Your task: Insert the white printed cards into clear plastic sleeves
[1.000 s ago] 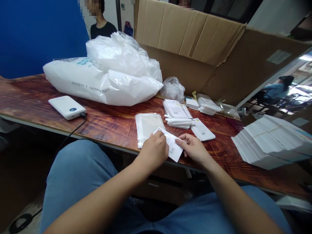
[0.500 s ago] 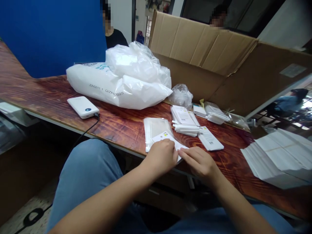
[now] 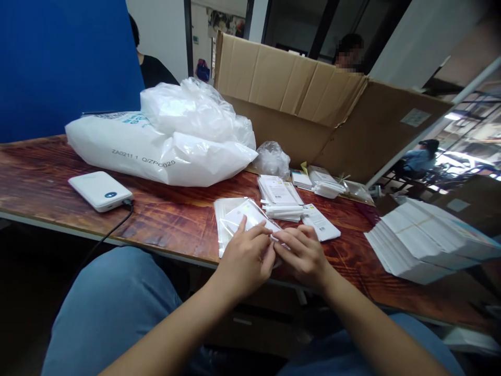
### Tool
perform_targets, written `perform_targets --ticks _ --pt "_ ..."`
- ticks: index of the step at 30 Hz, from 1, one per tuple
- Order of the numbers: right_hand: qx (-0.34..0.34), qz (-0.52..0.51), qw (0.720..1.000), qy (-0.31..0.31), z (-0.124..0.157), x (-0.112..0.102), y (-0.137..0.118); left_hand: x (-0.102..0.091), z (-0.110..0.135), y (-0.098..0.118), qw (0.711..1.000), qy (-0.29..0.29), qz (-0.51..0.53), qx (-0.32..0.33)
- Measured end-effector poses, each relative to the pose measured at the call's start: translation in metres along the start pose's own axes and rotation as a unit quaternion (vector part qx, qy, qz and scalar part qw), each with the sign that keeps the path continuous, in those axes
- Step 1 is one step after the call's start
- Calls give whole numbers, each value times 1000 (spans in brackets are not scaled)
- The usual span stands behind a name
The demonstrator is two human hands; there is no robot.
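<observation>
Roughly, we see the wooden table (image 3: pixel 176 219) spanning the frame, a banded bundle of white cards (image 3: pixel 426 235) at lower right, seemingly unstarted. Centre: left hand (image 3: pixel 248 253) and right hand (image 3: pixel 303 250) close together, fingertips nearly meeting. Clear sleeves (image 3: pixel 223 243) lie left of them; a pile of packets (image 3: pixel 279 192), which we judge done, sits just above. The white card (image 3: pixel 248 211) lies under the left fingers, right ones pinching its edge; left grip we can't tell. We'd call this piece midway.

Open tabletop (image 3: pixel 176 219) between power bank (image 3: pixel 97 190) and clear sleeves (image 3: pixel 223 232), sack (image 3: pixel 156 159) behind
</observation>
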State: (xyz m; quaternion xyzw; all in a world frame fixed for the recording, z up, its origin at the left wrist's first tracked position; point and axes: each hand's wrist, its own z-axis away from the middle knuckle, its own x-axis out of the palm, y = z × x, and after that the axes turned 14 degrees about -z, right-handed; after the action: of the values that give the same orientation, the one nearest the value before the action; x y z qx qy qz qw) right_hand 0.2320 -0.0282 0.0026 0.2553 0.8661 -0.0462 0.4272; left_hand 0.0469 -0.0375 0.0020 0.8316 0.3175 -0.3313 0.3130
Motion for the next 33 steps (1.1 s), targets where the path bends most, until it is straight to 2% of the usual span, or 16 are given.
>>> perform_targets --ticks 3,5,7,10,12,14,16,18,20,22,24,28,33 --pt "25 51 998 28 -4 -16 23 -10 -4 2 995 95 -21 26" --pt "79 105 991 39 -9 -22 48 -16 -8 -2 994 100 -39 25" --pt "160 138 977 2 -16 -22 77 -17 -11 -11 996 40 -73 20" --pt "266 97 948 -148 -24 -14 114 -14 -15 -30 986 -96 -138 2" --pt "293 61 931 -210 -25 -9 127 -11 -16 -42 976 -160 -150 0" --pt "315 35 918 -239 -21 -10 134 -9 -20 -51 968 -207 -142 4" --pt "359 24 901 -243 -9 -19 136 -7 -25 -54 960 -240 -143 -4" --pt "429 37 875 -222 10 -35 136 -5 -31 -54 952 -263 -160 -14" --pt "513 58 833 -198 34 -51 136 -3 -35 -50 945 -268 -187 -14" --pt "585 66 788 -181 59 -62 134 -1 -37 -45 943 -253 -214 -7" --pt "630 50 757 -166 81 -66 131 0 -36 -44 945 -232 -231 -13" --pt "658 -1 747 -96 105 -60 122 -2 -32 -51 948 -242 -196 -62" --pt "662 -13 748 57 113 -50 117 -8 -32 -61 944 -268 -136 -136"
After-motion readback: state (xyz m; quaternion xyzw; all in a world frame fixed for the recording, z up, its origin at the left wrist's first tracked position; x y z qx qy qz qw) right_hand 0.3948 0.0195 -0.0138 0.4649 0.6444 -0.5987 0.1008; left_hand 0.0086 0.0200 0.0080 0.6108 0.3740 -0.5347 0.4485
